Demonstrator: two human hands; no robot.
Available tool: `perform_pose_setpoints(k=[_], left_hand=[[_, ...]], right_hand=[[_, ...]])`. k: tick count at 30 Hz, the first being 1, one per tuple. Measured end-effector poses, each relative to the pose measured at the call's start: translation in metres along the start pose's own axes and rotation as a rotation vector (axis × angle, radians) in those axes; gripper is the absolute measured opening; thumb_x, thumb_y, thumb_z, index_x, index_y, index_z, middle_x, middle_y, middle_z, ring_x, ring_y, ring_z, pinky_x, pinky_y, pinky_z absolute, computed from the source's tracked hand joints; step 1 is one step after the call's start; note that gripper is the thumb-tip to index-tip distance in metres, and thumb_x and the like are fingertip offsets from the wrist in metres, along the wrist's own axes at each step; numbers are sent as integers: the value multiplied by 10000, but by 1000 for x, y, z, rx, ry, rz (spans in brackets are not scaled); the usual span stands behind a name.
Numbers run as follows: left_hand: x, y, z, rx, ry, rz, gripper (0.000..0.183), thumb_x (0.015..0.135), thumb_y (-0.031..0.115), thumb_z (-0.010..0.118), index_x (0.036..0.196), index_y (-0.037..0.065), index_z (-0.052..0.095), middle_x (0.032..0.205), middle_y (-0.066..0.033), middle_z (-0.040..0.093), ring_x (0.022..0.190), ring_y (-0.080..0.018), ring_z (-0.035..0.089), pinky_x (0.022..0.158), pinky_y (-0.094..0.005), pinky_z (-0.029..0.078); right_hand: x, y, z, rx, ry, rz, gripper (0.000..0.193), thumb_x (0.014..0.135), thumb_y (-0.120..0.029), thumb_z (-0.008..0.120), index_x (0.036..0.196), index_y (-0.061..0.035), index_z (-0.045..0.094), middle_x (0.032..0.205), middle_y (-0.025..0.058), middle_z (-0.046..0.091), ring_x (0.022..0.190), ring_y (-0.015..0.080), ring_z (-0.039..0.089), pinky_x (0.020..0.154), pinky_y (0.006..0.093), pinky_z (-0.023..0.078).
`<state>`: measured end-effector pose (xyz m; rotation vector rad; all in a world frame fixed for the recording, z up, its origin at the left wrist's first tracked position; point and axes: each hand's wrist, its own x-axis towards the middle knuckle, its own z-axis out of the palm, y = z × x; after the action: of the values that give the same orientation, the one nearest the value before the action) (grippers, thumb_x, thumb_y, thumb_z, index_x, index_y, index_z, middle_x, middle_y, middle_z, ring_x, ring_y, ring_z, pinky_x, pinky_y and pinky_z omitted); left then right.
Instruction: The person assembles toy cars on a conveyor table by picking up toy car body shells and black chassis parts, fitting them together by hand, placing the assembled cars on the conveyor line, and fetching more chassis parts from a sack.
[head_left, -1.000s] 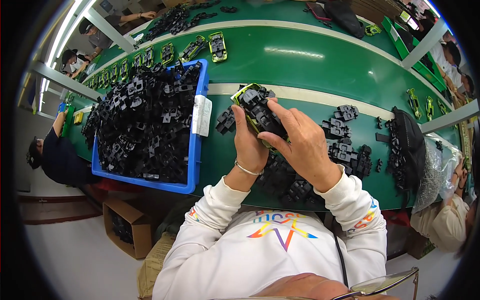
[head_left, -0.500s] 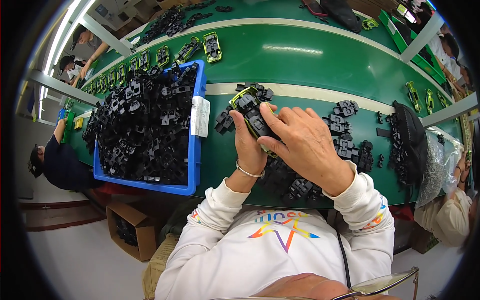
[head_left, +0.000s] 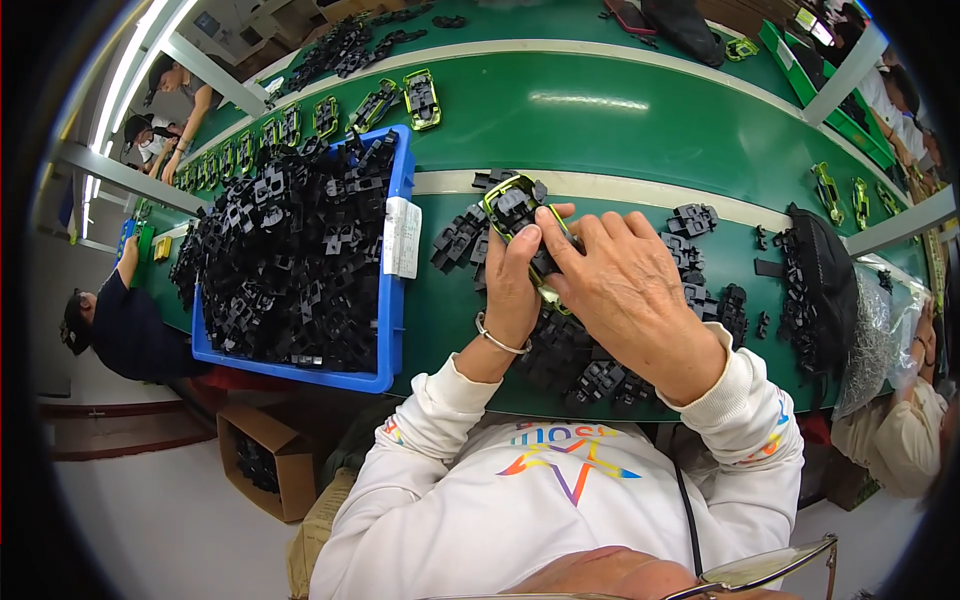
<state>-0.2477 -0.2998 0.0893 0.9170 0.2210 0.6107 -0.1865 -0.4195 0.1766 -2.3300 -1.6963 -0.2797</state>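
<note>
Between both hands is a lime-green toy car shell with a black plastic insert seated in it, tilted over the bench. My left hand is closed around its lower left side, thumb pressing on top. My right hand grips the other side, with index finger and thumb on the black insert. The fingers cover much of the shell's lower half. Loose black plastic parts lie just left of the hands, and more black parts lie below them.
A blue crate heaped with black parts stands at the left. Beyond it, several green shells sit in a row on the green belt. A black bag lies at the right. Other people work along the line.
The shell has shifted slightly right and turned a little. My left thumb has come over onto it, and the right hand has moved a bit right and down.
</note>
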Motion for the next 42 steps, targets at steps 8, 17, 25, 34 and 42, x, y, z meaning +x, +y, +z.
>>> perform_pose_setpoints(k=[8,17,25,34,42], left_hand=[[-3,-2,5,-65,-16,-8,397,919,191,467,1270,13,416,1204,-160,612,1018,-215,620,934,-351,498],[-5,1,9,-133,-39,-39,451,927,178,463,1341,45,344,1261,-196,568,1083,-314,623,914,-416,535],[-2,-1,2,22,-202,-74,547,916,216,528,1405,69,333,1343,-175,500,1107,-301,615,915,-431,550],[6,8,-16,340,-439,-342,505,987,278,538,1370,11,346,1072,-34,548,939,-100,541,845,-254,479],[19,9,-9,269,-159,21,388,1007,294,560,1248,0,485,1085,-39,602,946,-91,561,840,-242,475]], right_hand=[[-2,-3,9,-88,73,39,515,781,-138,677,1281,-70,575,877,70,571,830,224,551,775,356,423],[-8,-3,-11,-87,-88,88,469,843,-236,694,1288,-140,585,853,72,576,777,227,567,741,365,423],[12,42,9,688,220,260,386,867,-298,711,1152,-42,662,882,55,659,794,186,629,640,299,510],[26,60,33,1398,-199,583,273,891,-240,705,1040,-12,688,957,24,683,884,86,595,823,254,460],[12,64,47,1233,-107,540,662,902,-372,690,1349,76,496,1111,154,666,1033,191,617,809,311,509]])
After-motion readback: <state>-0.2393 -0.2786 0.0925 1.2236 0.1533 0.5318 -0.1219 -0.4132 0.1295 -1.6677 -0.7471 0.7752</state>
